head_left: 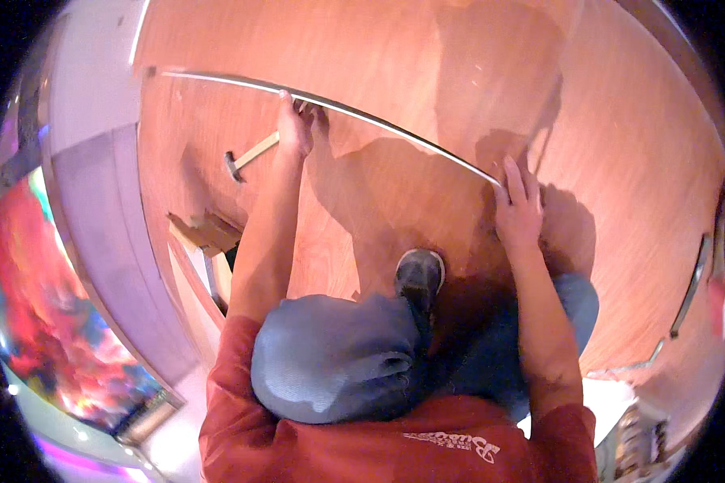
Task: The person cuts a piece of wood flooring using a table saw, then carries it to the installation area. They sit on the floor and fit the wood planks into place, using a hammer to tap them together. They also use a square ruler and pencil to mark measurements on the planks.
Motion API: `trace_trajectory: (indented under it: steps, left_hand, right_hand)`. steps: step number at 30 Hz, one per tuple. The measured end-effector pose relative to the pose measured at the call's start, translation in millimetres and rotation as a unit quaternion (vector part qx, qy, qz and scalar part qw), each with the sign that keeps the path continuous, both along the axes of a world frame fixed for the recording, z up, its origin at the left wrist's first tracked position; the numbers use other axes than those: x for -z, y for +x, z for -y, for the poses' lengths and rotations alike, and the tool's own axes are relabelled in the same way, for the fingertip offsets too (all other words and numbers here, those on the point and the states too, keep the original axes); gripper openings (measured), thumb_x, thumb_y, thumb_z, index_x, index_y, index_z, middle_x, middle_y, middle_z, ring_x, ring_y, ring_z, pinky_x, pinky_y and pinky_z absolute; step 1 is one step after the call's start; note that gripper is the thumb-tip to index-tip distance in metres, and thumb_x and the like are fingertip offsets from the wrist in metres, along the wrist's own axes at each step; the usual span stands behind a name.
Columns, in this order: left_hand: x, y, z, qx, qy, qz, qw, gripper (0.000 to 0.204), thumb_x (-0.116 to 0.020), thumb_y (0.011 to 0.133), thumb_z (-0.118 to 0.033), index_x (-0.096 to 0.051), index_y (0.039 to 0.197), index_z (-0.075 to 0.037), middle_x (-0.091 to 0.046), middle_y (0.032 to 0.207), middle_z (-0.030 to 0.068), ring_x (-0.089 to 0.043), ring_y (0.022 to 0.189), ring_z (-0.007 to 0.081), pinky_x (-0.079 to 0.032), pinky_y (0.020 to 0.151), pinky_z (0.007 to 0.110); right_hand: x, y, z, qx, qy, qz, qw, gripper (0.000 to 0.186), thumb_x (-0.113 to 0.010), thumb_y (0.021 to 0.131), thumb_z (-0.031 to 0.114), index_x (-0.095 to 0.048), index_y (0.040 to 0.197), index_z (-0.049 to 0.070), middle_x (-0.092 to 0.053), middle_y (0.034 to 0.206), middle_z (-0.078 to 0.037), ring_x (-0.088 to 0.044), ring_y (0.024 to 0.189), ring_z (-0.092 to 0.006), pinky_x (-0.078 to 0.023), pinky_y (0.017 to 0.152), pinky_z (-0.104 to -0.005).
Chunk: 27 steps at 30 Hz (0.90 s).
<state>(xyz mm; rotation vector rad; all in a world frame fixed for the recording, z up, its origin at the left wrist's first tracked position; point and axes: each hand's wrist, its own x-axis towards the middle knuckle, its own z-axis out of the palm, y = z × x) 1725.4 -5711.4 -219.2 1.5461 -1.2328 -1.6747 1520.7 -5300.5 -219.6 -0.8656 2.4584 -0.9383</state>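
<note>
A long, thin dark strip with a white edge (pixel 392 130) runs diagonally across the reddish wood panel surface. My left hand (pixel 296 129) is closed on its middle-left part, thumb over it. My right hand (pixel 517 205) holds the strip near its right end, fingers partly extended along it. A hammer with a pale wooden handle (pixel 254 151) lies just left of my left hand, its handle end partly hidden by that arm. My shoe (pixel 419 272) and bent, jeans-clad knee (pixel 330 354) are below the strip, between my arms.
Torn brown scraps (pixel 197 229) lie left of my left forearm. Short metal strips (pixel 689 286) lie at the right. A grey-lilac ledge (pixel 97 225) runs down the left, beside a brightly coloured panel (pixel 52 306). The wood surface (pixel 636 137) fills most of the view.
</note>
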Motion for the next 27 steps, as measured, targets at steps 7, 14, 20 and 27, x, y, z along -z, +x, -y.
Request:
trace_trajectory:
  steps: [7, 14, 20, 27]
  left_hand:
    - [1, 10, 79, -0.116, -0.017, -0.055, 0.992, 0.055, -0.04, 0.108, -0.055, -0.056, 0.133, -0.008, -0.063, 0.121, 0.0081, -0.059, 0.105, 0.025, -0.046, 0.086, 0.04]
    - [-6, -6, 97, -0.113, -0.019, -0.058, 0.992, 0.058, -0.037, 0.108, -0.057, -0.05, 0.138, -0.009, -0.056, 0.137, 0.0127, -0.056, 0.111, 0.0285, -0.048, 0.085, 0.044]
    - [-14, 4, 99, -0.071, -0.019, -0.054, 0.996, 0.052, -0.033, 0.109, -0.054, -0.047, 0.136, -0.012, -0.058, 0.128, 0.0122, -0.056, 0.105, 0.0277, -0.047, 0.078, 0.044]
    - [-22, -23, 95, -0.065, -0.058, -0.001, 0.996, 0.054, -0.032, 0.108, -0.057, -0.049, 0.131, -0.011, -0.061, 0.121, 0.0131, -0.058, 0.102, 0.0317, -0.047, 0.086, 0.049]
  right_hand:
    - [25, -7, -2, -0.036, -0.049, -0.138, 0.989, 0.05, -0.07, 0.094, 0.014, -0.06, 0.142, 0.022, -0.061, 0.127, -0.021, -0.063, 0.111, -0.0421, -0.057, 0.09, -0.0476]
    - [36, -9, -7, -0.052, -0.093, -0.144, 0.984, 0.048, -0.074, 0.091, 0.007, -0.061, 0.137, 0.012, -0.064, 0.12, -0.024, -0.062, 0.111, -0.0435, -0.055, 0.093, -0.0499]
    - [43, -6, -11, -0.055, -0.137, -0.106, 0.983, 0.046, -0.072, 0.093, 0.005, -0.059, 0.137, 0.008, -0.064, 0.125, -0.025, -0.062, 0.112, -0.0452, -0.054, 0.095, -0.0513]
    - [42, -7, -8, -0.049, -0.082, -0.107, 0.99, 0.04, -0.065, 0.099, 0.009, -0.058, 0.138, 0.0, -0.061, 0.134, -0.027, -0.058, 0.123, -0.0442, -0.05, 0.103, -0.0464]
